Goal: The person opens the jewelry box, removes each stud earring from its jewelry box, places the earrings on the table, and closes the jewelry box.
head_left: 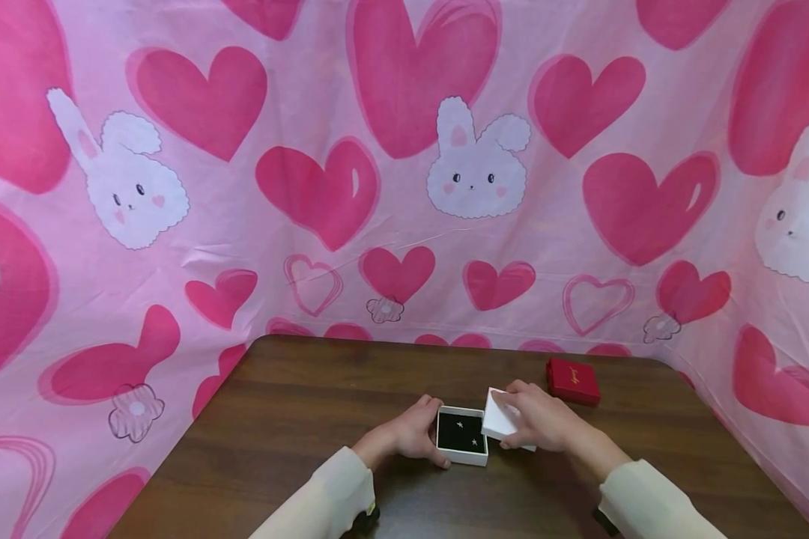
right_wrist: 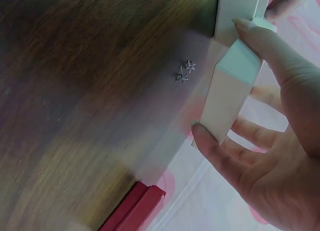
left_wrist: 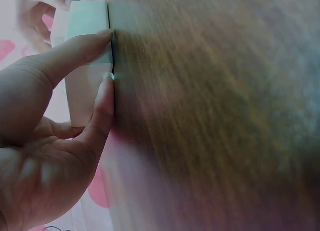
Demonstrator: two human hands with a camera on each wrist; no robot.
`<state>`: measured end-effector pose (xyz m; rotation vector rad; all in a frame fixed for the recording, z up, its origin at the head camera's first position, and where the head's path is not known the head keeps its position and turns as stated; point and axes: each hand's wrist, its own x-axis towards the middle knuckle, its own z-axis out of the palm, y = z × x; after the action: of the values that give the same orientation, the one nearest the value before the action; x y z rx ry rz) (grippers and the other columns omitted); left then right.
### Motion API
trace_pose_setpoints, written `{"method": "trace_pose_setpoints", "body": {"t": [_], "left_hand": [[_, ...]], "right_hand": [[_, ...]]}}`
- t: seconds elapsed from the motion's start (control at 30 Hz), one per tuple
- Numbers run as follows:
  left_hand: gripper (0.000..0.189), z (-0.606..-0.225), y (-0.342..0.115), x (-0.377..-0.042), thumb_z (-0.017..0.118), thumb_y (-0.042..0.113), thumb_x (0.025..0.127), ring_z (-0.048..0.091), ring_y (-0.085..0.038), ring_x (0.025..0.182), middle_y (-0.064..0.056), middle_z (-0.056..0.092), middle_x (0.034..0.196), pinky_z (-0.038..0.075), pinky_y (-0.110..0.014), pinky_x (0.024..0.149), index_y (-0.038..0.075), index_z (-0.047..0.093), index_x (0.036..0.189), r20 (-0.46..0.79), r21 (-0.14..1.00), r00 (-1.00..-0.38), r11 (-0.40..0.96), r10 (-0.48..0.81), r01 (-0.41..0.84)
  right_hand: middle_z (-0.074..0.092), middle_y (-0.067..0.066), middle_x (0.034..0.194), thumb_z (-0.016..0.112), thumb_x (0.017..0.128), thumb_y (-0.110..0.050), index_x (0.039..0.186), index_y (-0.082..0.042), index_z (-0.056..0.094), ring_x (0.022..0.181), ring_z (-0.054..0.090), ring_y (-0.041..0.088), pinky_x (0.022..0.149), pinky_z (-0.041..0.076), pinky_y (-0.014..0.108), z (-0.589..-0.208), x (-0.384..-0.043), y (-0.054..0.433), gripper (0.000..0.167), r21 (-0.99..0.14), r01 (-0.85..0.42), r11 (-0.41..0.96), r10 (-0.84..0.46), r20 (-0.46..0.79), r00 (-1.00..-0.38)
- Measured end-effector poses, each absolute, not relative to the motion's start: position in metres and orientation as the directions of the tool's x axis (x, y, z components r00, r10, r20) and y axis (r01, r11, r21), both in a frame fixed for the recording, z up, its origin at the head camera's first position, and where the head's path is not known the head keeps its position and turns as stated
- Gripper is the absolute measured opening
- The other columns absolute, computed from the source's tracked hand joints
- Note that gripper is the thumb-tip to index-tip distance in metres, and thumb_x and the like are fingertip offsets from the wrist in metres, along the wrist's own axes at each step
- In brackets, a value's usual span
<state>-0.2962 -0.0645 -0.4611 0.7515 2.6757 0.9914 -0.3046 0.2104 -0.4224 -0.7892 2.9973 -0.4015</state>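
My left hand (head_left: 414, 432) grips the left side of a small white jewellery box (head_left: 464, 457) on the table, its thumb at the near corner. Two silver star-shaped earrings (head_left: 474, 442) sit on the black insert (head_left: 450, 438) inside it. Just to the right, my right hand (head_left: 542, 419) holds a white box lid (head_left: 497, 416) between thumb and fingers, tilted and close beside the box. In the right wrist view, two more small silver star-shaped earrings (right_wrist: 185, 73) lie on the wood near the lid; the head view hides them.
A flat red box (head_left: 574, 380) with gold lettering lies at the back right, beyond my right hand. The brown wooden table (head_left: 297, 419) ends at a pink cloth backdrop (head_left: 404, 187) with hearts and rabbits, which surrounds its back and sides.
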Motion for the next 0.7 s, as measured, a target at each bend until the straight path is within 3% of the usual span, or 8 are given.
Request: {"method": "trace_pose_setpoints", "body": {"t": [0.4, 0.7], "left_hand": [[0.079, -0.461, -0.065, -0.295, 0.098, 0.024, 0.064, 0.047, -0.011, 0.096, 0.001, 0.045, 0.109, 0.045, -0.027, 0.091, 0.006, 0.052, 0.125, 0.006, 0.649, -0.855, 0.649, 0.518, 0.398], [0.096, -0.462, -0.065, -0.295, 0.098, 0.029, 0.066, 0.050, -0.013, 0.101, -0.002, 0.046, 0.117, 0.045, -0.030, 0.096, 0.004, 0.045, 0.141, -0.009, 0.649, -0.856, 0.655, 0.516, 0.388]], "right_hand": [[0.060, 0.011, 0.126, 0.095, 0.066, -0.042, 0.141, -0.012, 0.062, 0.107, 0.056, 0.028, 0.073, 0.054, 0.043, -0.415, -0.302, 0.236, 0.088, -0.201, -0.495, 0.846, -0.479, 0.124, -0.869], [0.060, 0.010, 0.122, 0.094, 0.066, -0.043, 0.140, -0.010, 0.063, 0.105, 0.057, 0.027, 0.071, 0.054, 0.043, -0.413, -0.299, 0.251, 0.086, -0.192, -0.500, 0.844, -0.480, 0.141, -0.866]]}}
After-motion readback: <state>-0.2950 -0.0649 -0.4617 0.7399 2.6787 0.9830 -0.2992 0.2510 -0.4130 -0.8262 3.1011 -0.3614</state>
